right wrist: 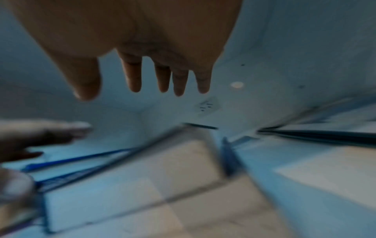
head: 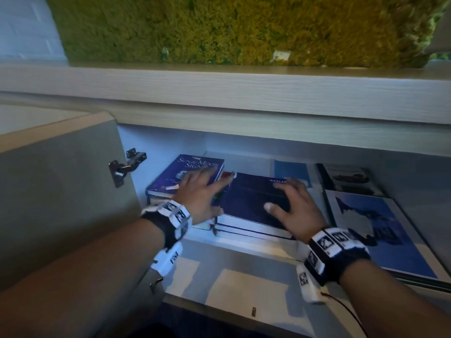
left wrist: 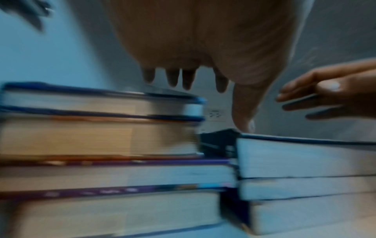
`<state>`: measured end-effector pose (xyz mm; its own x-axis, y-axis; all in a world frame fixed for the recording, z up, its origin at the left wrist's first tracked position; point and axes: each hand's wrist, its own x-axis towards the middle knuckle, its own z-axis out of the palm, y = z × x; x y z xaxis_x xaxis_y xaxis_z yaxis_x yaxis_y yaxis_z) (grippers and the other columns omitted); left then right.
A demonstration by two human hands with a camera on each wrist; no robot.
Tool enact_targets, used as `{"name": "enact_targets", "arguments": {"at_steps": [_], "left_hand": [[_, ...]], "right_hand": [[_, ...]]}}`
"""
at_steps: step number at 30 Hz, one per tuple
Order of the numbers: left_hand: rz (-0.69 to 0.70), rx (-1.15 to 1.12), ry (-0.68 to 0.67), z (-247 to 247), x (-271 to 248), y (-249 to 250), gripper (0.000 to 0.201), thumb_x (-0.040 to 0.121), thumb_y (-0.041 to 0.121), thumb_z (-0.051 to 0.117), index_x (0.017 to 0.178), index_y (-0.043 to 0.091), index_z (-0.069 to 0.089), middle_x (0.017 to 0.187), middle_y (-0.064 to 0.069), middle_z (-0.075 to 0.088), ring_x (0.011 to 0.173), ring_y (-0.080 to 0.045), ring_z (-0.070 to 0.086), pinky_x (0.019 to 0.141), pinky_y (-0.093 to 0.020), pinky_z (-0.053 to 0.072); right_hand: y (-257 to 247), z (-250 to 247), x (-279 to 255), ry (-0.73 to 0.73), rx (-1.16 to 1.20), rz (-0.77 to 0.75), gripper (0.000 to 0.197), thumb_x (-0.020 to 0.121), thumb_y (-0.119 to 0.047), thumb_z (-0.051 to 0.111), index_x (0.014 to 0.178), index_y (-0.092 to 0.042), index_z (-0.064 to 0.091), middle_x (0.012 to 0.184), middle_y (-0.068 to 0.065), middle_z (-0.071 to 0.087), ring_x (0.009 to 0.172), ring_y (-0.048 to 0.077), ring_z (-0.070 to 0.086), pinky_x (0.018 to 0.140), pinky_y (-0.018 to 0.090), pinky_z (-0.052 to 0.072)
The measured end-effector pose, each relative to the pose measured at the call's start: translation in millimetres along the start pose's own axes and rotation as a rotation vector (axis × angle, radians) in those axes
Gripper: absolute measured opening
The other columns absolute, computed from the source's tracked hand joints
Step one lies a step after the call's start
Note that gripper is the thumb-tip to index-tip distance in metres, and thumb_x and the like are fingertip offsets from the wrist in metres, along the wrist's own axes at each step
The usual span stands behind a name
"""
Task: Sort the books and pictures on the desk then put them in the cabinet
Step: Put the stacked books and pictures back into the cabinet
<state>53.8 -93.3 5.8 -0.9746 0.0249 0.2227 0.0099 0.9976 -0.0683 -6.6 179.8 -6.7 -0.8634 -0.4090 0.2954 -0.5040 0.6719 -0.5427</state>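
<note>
1. Looks nearly done: two piles of books sit inside the open pale wood cabinet (head: 58,181), the blue "Sun & Moon Signs" hardback (head: 195,167) topping the left pile and the dark navy Kaplan paperback (head: 253,193) the right.
2. The blue-toned picture prints (head: 380,230) lie flat to their right.
3. The left hand (head: 200,193) and right hand (head: 292,206) both hover with fingers spread, holding nothing.
4. Can't see the desk, so leftovers are unknown.
</note>
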Motion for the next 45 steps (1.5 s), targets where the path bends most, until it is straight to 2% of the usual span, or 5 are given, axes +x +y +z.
{"name": "enact_targets", "arguments": {"at_steps": [13,19,27,35,45], "left_hand": [[-0.105,-0.053,-0.218,12.7,5.1,-60.7,0.087,0.081,0.076,0.052,0.149,0.059,0.000,0.167,0.007,0.000,0.154,-0.027,0.003,0.118,-0.062,0.016],[-0.138,-0.050,-0.239,14.0,4.2,-57.3,0.085,0.084,0.076,0.049,0.149,0.059,-0.003,0.168,0.007,-0.004,0.154,-0.027,-0.001,0.119,-0.061,0.012],[-0.044,-0.034,-0.083,-10.7,13.2,25.7,0.090,0.078,0.079,0.042,0.155,0.042,0.013,0.167,0.000,0.005,0.154,-0.027,0.002,0.122,-0.057,0.007],[0.305,-0.532,-0.185,12.3,37.4,222.0,0.059,0.090,0.052,0.059,0.146,0.038,0.043,0.144,0.000,0.047,0.129,-0.021,0.050,0.107,-0.033,0.042],[0.185,-0.344,-0.524,83.8,59.8,318.3,0.108,0.075,0.074,0.062,0.153,0.049,-0.009,0.166,-0.017,-0.008,0.152,-0.039,-0.007,0.122,-0.056,0.004]], "right_hand": [[-99.4,103.7,69.2,-0.344,-0.156,-0.116,0.068,0.093,-0.026,0.060,0.154,-0.023,0.029,0.137,0.016,0.058,0.122,0.036,0.058,0.102,0.047,0.050],[-89.8,104.6,62.8,-0.397,-0.171,-0.157,0.091,0.091,-0.040,0.064,0.161,-0.026,0.009,0.161,0.009,0.037,0.147,0.030,0.034,0.122,0.054,0.023],[-43.0,37.9,30.0,-0.200,-0.035,-0.110,0.057,0.099,-0.031,0.059,0.152,-0.023,0.042,0.153,0.007,0.047,0.140,0.025,0.044,0.116,0.033,0.033],[109.0,-69.6,-32.9,-0.076,-0.185,0.406,0.047,0.096,-0.024,0.058,0.143,-0.019,0.053,0.146,0.015,0.055,0.132,0.032,0.053,0.109,0.038,0.044],[224.7,-109.2,-68.7,-0.153,-0.326,0.880,0.071,0.090,-0.064,0.055,0.146,-0.022,0.043,0.150,0.012,0.046,0.134,0.034,0.049,0.109,0.039,0.043]]}}
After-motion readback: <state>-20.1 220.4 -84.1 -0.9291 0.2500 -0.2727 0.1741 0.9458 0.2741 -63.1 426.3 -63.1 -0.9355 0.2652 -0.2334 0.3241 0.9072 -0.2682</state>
